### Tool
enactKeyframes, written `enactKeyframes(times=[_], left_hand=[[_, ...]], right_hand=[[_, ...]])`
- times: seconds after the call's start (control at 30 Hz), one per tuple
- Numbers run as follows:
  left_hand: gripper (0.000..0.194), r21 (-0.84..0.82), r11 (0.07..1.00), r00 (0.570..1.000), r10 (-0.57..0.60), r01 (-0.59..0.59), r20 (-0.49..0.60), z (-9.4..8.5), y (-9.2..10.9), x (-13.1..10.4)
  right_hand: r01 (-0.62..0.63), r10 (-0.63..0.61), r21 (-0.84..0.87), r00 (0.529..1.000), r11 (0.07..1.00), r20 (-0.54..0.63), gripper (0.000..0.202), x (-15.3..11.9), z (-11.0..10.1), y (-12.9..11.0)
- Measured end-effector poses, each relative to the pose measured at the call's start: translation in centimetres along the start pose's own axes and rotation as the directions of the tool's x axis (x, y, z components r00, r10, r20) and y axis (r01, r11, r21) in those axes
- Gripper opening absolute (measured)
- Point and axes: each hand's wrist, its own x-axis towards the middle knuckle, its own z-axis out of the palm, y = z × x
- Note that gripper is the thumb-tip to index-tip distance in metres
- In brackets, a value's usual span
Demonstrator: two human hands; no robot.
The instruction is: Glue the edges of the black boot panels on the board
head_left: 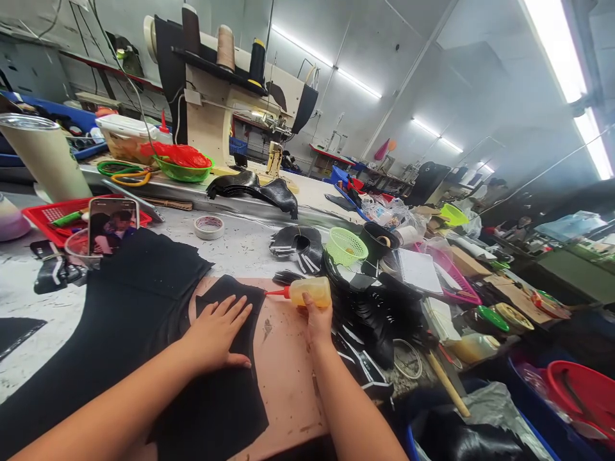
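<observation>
Fingers of the left hand (218, 333) lie spread and flat on a black cut fabric piece (225, 378), pinning it to the pinkish worn work board (288, 365); the palm hides part of the cloth, and the piece's lower edge runs under the forearm. The right hand (317, 323) is closed around a yellow squeeze bottle with a red nozzle (307, 292), held sideways with its tip pointing at the fabric's upper edge. Whether the tip touches the cloth is hard to tell. Beside it, a stack of black cut pieces (369, 314) blurs together.
</observation>
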Motion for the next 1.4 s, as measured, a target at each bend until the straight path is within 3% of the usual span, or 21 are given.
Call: enactKeyframes(times=[0.2,0.57,1.07,1.4], left_hand=[[0.098,0.001,1.0,1.0,0.0,0.0,-0.005,-0.1,0.1,0.0],[0.098,0.003,1.0,0.999,0.017,-0.017,-0.036,0.8,-0.3,0.3],[0.1,0.005,1.0,1.0,0.007,-0.007,-0.001,0.4,0.0,0.3],[0.122,0.004,1.0,0.999,0.022,-0.022,0.043,0.3,0.0,0.2]], right_hand=[[-0.01,0.01,-0.008,1.0,1.0,-0.006,0.072,0.1,0.0,0.0],[-0.001,0.003,-0.032,0.998,0.999,0.055,0.061,-0.4,-0.6,0.0],[-0.019,0.025,-0.048,0.991,0.999,0.134,0.054,-1.6,-1.7,0.0],[-0.063,0.077,-0.077,0.98,0.995,0.185,0.052,-3.0,-2.8,-0.3]])
